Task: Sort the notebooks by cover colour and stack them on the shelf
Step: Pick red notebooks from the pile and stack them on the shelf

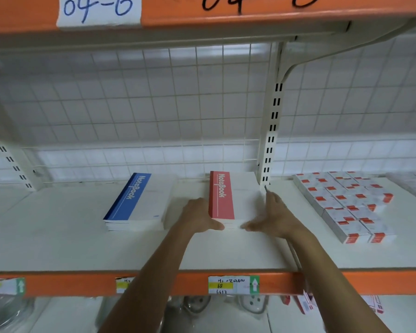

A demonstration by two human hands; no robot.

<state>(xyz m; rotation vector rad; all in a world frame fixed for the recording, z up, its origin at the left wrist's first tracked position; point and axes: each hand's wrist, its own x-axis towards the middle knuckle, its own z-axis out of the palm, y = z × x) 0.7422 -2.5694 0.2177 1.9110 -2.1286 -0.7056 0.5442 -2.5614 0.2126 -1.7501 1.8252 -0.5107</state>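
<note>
**Squaring up the red pile on shelf 04-6**

So the fingers first: both hands were flat and loosely spread, not curled around anything. The left hand point(199, 216) had its palm against the left edge of the red notebook stack point(231, 200), thumb tip touching the front corner. The right hand point(271, 216) mirrored it on the right edge, fingers reaching back along the side toward the slotted upright point(270, 145), thumb at the front. Neither was gripping; it looked like a squeeze from both sides, the way you tidy a deck of cards. How hard they pressed, couldn't tell.

The red stack sat flat on the shelf point(130, 251), right of centre, just beside the upright. The blue notebook stack point(136, 204) lay well apart to its left, also flat, a bit skewed compared to the red one. Off to the right were small red-and-white boxes point(346, 205) in rows, not part of this.

My read: the sort was basically done, two colours, two piles, and this was the aligning step. Next would probably be letting go without dragging the top copy, then maybe straightening the blue pile so it matched.
</note>
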